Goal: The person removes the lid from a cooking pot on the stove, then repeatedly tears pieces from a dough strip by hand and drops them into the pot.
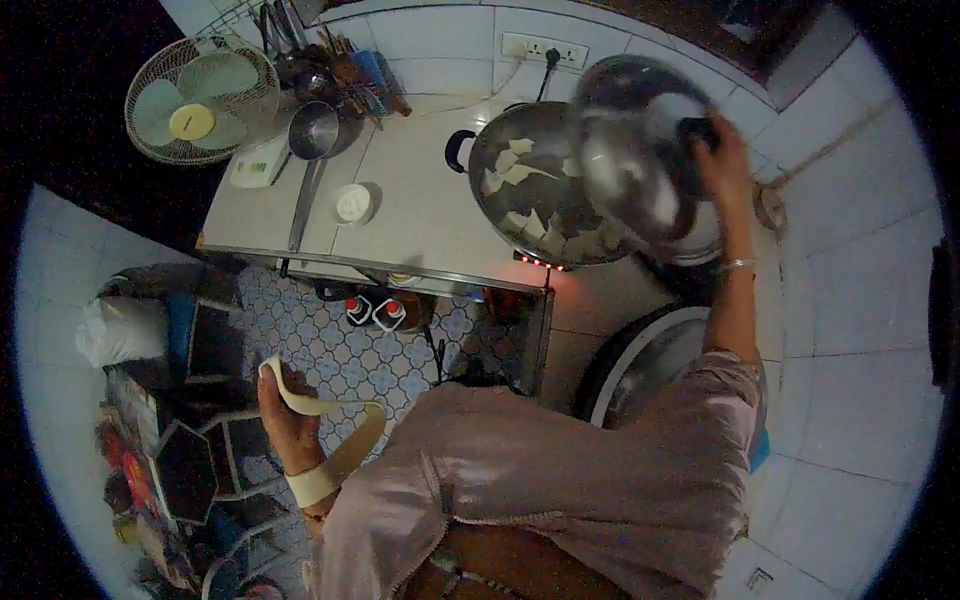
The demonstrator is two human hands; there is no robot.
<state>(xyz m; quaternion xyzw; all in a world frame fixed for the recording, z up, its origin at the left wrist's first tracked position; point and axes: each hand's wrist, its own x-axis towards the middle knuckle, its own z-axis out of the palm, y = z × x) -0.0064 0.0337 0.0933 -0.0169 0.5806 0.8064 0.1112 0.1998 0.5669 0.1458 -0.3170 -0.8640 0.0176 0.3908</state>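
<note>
My right hand [727,168] grips the dark knob of a shiny domed lid [625,150], slightly blurred. The lid is tilted up and overlaps the right side of a wide cooking pan [478,200] with dark handles. Pale flat dough pieces [522,174] lie in the liquid inside the pan. Lower left, my left hand [288,425] holds a long dough strip [352,445], pinched near the thumb. From there the strip hangs in a loop and drapes across my wrist. Some of the left fingers are hidden.
Red lights [540,263] glow on the counter's front below the pan. Left on the counter are a small bowl of white stuff [352,204], a long-handled saucepan [315,130], a scale [260,163] and a fan [195,105]. A large round vessel [650,350] stands near my right side.
</note>
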